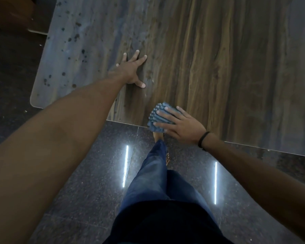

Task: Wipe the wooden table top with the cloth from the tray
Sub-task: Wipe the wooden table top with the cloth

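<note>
Dark polished stone floor [77, 173] fills the 6 o'clock half of the view, with two bright strip-light reflections [125, 166] on it, one at 7 o'clock of the legs and one at 4 o'clock. Wooden table top [218, 67] takes the 12 o'clock half: brown streaky grain, rounded corner at 9 o'clock, near edge running across mid-frame. Dark spots [74, 37] are scattered over the greyer part of the top toward 10 to 11 o'clock. Left hand [132, 71] lies palm down on the table, fingers spread wide and straight, thumb out toward 5 o'clock, holding nothing; it sits just at 3 o'clock of the spotted zone. Blue cloth [158, 111], ribbed or nubby and bunched, sits on the table right at the near edge, at 5 o'clock from the left hand and well apart from it; its lower part seems to lap over the edge. Right hand [180, 125] rests flat on top of the cloth, fingers straight and slightly fanned, pointing to 10 o'clock, pressing it down, not curled round it. Black wristband [203, 139] on the right wrist. Blue jeans [157, 173] and a bare foot [158, 136] show below the table edge at 6 o'clock of the cloth. Both forearms are bare.
</note>
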The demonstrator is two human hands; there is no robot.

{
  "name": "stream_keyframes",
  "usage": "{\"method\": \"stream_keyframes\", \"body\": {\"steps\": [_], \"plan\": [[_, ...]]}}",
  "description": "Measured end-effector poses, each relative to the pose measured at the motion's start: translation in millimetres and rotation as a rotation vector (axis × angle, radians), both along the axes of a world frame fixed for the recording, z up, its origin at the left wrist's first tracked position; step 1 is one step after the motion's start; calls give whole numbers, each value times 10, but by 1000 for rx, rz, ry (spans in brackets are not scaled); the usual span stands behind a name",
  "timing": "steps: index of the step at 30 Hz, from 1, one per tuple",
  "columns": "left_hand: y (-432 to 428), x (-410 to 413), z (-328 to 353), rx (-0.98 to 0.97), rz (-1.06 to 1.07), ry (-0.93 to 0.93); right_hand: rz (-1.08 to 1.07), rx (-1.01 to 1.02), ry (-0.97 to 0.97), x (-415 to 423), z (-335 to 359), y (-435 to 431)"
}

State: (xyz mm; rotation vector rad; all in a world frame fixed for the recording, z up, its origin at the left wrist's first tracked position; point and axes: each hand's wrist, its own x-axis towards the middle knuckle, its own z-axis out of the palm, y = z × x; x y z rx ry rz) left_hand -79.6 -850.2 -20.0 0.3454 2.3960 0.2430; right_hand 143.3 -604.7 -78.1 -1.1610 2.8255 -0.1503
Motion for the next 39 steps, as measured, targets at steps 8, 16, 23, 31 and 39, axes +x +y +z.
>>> {"method": "stream_keyframes", "body": {"steps": [8, 16, 23, 31, 39], "plan": [[-19, -21, -36, 18, 23, 5, -329, -60, -48, 100, -6, -505], [-49, -122, -7, -13, -53, -2, -626, -73, -110, -527, 176, -677], [-298, -228, -7, -38, 28, -35, -379, -13, -140, -746, 107, -495], [-340, -448, 42, -107, -91, -91, -92, -2, -94, -668, 80, -628], [-341, -553, 51, -110, -28, -77, -243, 2, -136, -830, 102, -852]]}}
